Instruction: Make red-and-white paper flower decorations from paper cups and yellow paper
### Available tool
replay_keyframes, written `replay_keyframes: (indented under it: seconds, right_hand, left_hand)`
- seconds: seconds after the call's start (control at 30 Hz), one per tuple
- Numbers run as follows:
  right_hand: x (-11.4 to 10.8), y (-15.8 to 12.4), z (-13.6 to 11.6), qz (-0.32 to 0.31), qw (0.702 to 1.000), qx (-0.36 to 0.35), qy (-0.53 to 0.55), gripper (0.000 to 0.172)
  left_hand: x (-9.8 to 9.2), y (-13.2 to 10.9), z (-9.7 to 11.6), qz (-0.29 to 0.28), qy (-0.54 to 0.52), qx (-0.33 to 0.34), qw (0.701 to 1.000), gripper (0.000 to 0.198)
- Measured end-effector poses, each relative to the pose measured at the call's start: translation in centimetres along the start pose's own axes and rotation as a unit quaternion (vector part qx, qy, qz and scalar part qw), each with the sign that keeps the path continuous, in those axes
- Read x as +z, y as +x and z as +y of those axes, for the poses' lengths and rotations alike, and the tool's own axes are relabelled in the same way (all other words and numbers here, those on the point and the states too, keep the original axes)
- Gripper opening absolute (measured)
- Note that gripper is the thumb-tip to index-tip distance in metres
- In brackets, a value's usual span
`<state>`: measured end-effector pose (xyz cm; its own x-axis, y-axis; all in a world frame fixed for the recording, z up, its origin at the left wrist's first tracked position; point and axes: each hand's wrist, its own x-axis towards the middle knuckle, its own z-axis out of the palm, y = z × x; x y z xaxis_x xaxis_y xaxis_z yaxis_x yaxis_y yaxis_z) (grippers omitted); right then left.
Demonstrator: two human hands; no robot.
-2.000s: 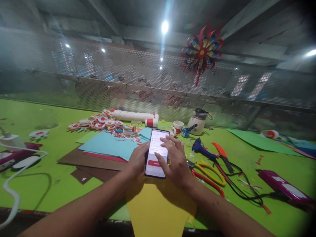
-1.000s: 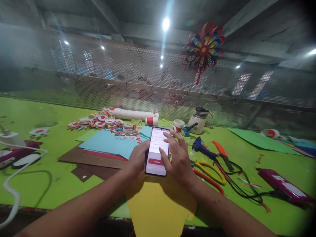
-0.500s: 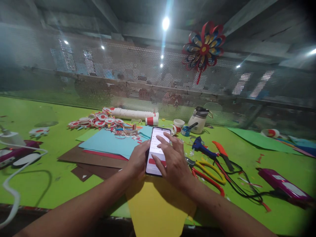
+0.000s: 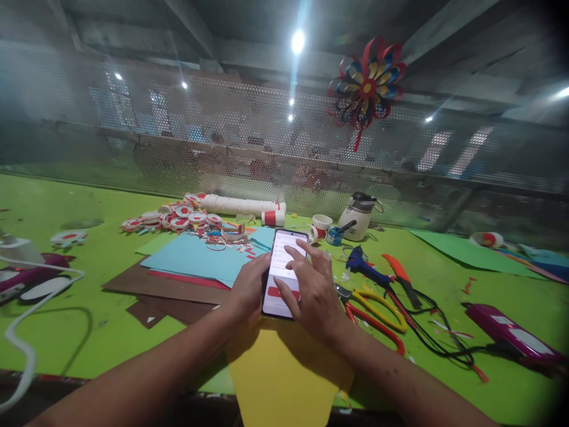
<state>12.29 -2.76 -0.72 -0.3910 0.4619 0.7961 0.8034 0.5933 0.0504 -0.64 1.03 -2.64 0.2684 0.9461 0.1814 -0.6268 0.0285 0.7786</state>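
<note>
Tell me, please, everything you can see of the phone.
The phone is a slim dark-framed slab with a lit white screen showing grey lines of text too small to read and a red bar low down. It is tilted up, top edge away from the person, above the yellow sheet. The left hand grips its left edge; the right hand lies across the screen, fingers on it.

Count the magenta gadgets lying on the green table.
2. The left magenta gadget lies at far left beside a white cable; the right magenta gadget lies at far right, black cables running to it. Others may sit outside the view.
</note>
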Motion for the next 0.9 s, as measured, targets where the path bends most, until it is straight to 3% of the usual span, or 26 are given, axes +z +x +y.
replay_keyframes:
  seconds: [0.5,0.9]
  right_hand:
    - [0.10,0.21,0.33,-0.031,1.000,0.006,-0.005,0.014]
    - [0.05,0.01,0.44,0.053,0.996,0.031,0.072,0.015]
  left_hand:
    - [0.03,0.00,-0.16,-0.001,0.000,0.000,1.000,0.031]
    - [-0.04,0.10,0.38,0.015,-0.009,-0.028,0.999,0.034]
